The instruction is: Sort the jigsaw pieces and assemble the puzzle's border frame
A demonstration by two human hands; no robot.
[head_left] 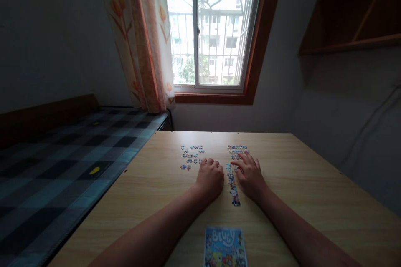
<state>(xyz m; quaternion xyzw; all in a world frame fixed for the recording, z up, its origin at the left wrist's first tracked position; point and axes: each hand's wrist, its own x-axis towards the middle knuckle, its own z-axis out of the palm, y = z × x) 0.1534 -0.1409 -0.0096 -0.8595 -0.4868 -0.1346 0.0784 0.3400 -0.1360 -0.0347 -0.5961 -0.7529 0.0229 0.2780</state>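
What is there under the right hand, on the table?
Puzzle pieces show on the table beyond and beside the right hand. Whatever lies directly beneath the hand is covered and cannot be seen.

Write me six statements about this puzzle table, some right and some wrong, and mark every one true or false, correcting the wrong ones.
1. The left hand is to the left of the strip of puzzle pieces. True.
2. The Bluey picture lies beyond the left hand. False: it lies on the near side of it.
3. The right hand is mostly to the right of the strip. True.
4. Every puzzle piece lies in that strip. False: other pieces are scattered farther left.
5. The curtain covers the whole window. False: it hangs at the left side and leaves most of the window uncovered.
6. A checked cover is left of the table. True.
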